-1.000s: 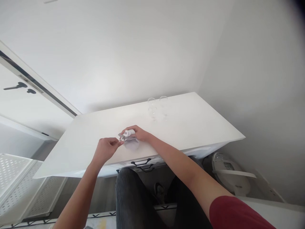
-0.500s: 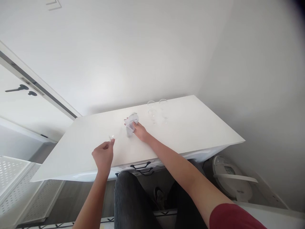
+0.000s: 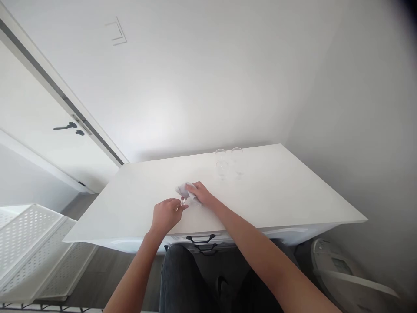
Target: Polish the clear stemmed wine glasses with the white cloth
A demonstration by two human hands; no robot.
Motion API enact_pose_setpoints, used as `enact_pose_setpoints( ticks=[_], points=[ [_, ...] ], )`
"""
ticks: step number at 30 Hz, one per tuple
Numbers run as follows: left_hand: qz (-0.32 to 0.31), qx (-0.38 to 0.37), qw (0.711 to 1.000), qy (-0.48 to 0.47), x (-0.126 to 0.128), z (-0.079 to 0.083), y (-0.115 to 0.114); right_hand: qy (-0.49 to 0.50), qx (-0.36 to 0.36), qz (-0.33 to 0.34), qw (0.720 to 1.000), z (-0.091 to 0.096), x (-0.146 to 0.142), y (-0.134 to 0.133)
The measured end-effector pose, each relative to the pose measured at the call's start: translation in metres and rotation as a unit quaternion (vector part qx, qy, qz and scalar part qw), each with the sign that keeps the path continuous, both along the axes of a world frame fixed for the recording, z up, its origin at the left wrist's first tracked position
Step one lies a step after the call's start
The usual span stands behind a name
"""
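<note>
My left hand (image 3: 167, 214) is closed, its thumb and fingers pinching a small see-through part of a clear glass (image 3: 183, 202). The glass's full shape is hard to make out. Close against it, my right hand (image 3: 201, 192) grips a crumpled white cloth (image 3: 184, 189). The cloth and fingers cover part of the glass, just above the white tabletop (image 3: 156, 180). Behind and to the right stand three clear stemmed glasses, among them the nearest glass (image 3: 222, 167) and the right-hand glass (image 3: 237, 157).
Black drawer handles (image 3: 201, 239) project from the cabinet front, close to my knees. A white perforated rack (image 3: 35, 243) stands at the left, by a door with a black handle (image 3: 67, 126). A white lidded appliance (image 3: 339, 265) sits low at the right. The wall borders the tabletop's back.
My left hand has moved right with the clear glass. My right hand has brought the cloth lower, against the glass, so both hands now meet. The view has shifted slightly.
</note>
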State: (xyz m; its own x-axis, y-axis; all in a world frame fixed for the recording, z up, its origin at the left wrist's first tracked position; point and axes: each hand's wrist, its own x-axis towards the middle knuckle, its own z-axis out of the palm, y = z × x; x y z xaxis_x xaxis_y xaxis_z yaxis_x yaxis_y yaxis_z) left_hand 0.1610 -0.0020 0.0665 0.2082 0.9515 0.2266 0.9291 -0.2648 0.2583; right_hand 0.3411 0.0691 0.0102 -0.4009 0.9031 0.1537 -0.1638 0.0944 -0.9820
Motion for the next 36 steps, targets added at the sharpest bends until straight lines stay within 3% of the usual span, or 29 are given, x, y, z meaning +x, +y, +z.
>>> enact_pose_setpoints(
  ticks=[3,6,9,12,16,18,21,26,32,34,36],
  points=[
    [-0.009,-0.029,0.986,-0.166,-0.008,-0.006,0.002,0.143,-0.144,0.144,0.968,0.008,0.006,0.000],
    [0.001,-0.084,0.937,-0.338,-0.004,-0.015,0.005,0.222,-0.217,0.197,0.930,0.014,0.006,-0.002],
    [0.038,-0.106,0.877,-0.466,0.013,-0.027,0.004,0.278,-0.189,0.130,0.933,0.019,0.002,-0.004],
    [0.081,-0.111,0.813,-0.567,0.037,-0.038,0.005,0.274,-0.146,0.064,0.948,0.022,-0.003,-0.007],
    [0.148,-0.056,0.767,-0.621,0.060,-0.040,0.009,0.179,-0.080,0.071,0.978,0.016,-0.009,-0.016],
    [0.155,-0.054,0.775,-0.611,0.066,-0.036,0.011,0.151,-0.052,0.067,0.985,0.013,-0.009,-0.019],
    [0.139,-0.097,0.789,-0.590,0.071,-0.030,0.009,0.195,-0.051,0.029,0.979,0.011,-0.007,-0.018],
    [0.119,-0.146,0.783,-0.593,0.077,-0.035,0.002,0.251,-0.071,-0.048,0.964,0.013,-0.005,-0.015],
    [0.123,-0.025,0.869,-0.478,0.074,-0.040,0.005,0.185,-0.140,0.024,0.973,0.008,-0.008,-0.014],
    [0.117,-0.018,0.879,-0.462,0.070,-0.040,0.009,0.180,-0.158,0.050,0.970,0.007,-0.007,-0.013],
    [0.113,-0.045,0.871,-0.477,0.067,-0.042,0.012,0.187,-0.157,0.057,0.968,0.007,-0.006,-0.012]
  ],
)
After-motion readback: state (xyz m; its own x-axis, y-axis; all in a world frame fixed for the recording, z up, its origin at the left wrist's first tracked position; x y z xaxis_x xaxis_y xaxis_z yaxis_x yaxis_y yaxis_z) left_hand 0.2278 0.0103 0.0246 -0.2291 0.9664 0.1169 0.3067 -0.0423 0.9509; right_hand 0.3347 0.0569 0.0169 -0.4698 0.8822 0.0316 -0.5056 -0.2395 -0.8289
